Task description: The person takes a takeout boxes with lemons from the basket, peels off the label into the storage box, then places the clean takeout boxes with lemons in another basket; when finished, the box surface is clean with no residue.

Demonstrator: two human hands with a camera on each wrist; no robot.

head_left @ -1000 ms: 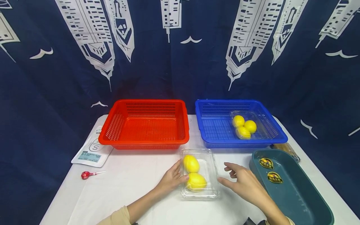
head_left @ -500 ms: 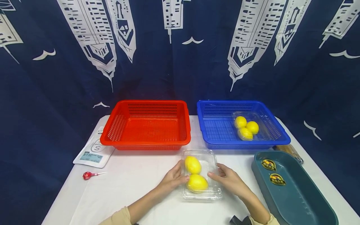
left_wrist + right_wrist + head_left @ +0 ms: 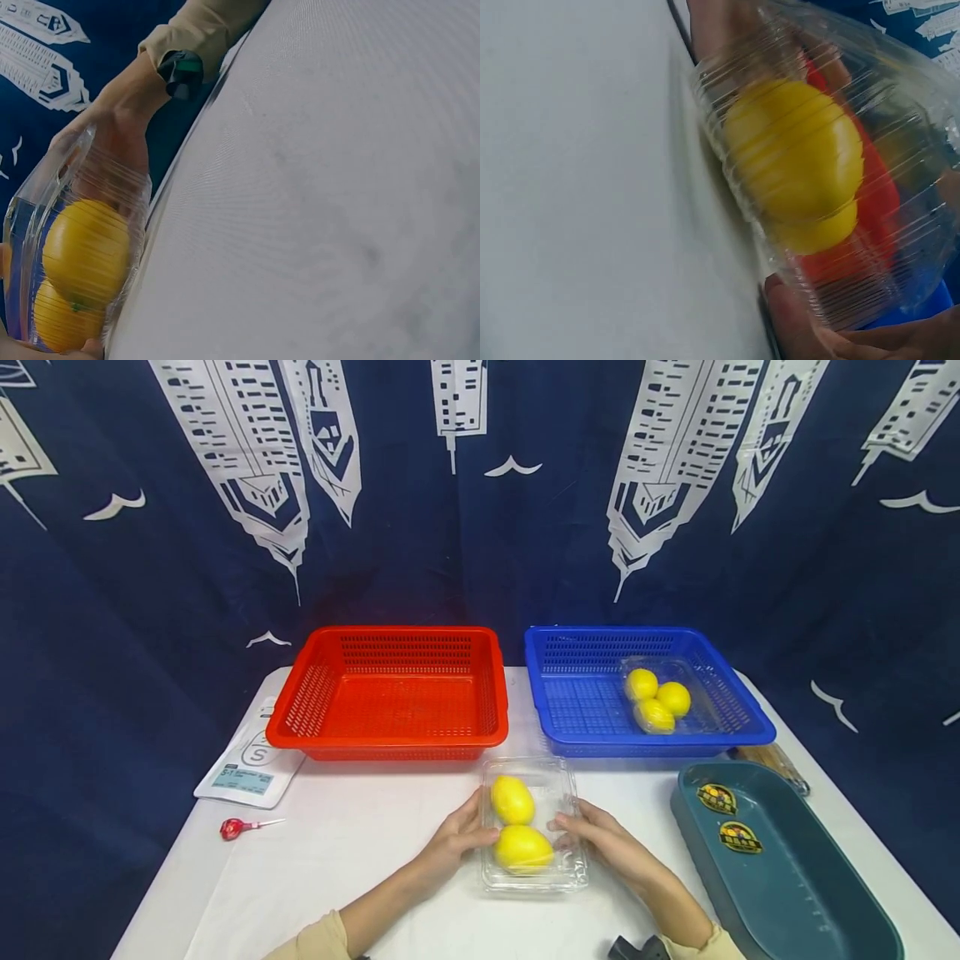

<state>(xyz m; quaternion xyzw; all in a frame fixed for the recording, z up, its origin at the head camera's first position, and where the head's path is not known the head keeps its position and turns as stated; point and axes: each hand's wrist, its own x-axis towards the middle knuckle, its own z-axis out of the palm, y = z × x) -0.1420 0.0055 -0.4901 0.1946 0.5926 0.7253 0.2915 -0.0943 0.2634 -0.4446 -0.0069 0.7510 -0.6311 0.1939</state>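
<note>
A clear plastic box holding two lemons sits on the white table in front of me. My left hand grips its left side, with the thumb against the wall by the near lemon. My right hand holds the right side, fingers curled onto the lid edge. The left wrist view shows the box and lemons close up, with the right hand behind the plastic. In the right wrist view a lemon fills the box and my fingers press its wall.
A red basket stands behind the box at the left. A blue basket at the right holds another clear box of three lemons. A teal tray lies at the right, a white pouch and a red lollipop at the left.
My right hand has moved left from hovering beside the box and now holds its right side. The left hand has stayed on the left side.
</note>
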